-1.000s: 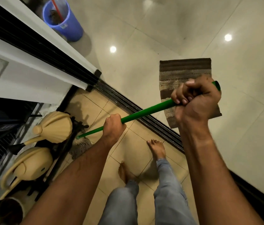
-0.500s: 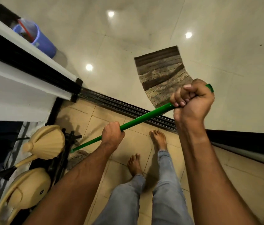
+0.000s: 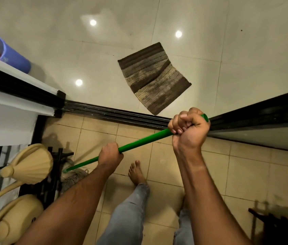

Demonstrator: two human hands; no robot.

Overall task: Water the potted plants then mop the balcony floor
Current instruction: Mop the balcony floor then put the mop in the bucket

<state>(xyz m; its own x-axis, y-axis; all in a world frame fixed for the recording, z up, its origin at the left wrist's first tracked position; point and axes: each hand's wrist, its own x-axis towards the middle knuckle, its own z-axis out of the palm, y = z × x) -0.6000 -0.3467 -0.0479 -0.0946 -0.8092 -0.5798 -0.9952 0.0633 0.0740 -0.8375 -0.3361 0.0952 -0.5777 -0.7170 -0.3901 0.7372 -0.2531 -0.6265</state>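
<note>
Both hands are gripping the green mop handle (image 3: 139, 142): right hand (image 3: 190, 129) fisted at its top, left hand (image 3: 110, 154) wrapped midway. The mop head (image 3: 72, 175) is resting on the balcony floor (image 3: 175, 167) by the left-edge stand (best kept pressed flat, pulling steadily).

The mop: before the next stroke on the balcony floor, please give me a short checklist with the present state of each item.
1. Left hand grips the green mop handle at its lower part: ok.
2. Right hand grips the handle near its top end: ok.
3. Mop head lies on the tan balcony tiles: ok.
4. Mop head clear of the black plant stand: not ok, it is right beside it.
5. Bare foot away from the mop head: ok.
6. Mop head wet enough: cannot tell.
</note>
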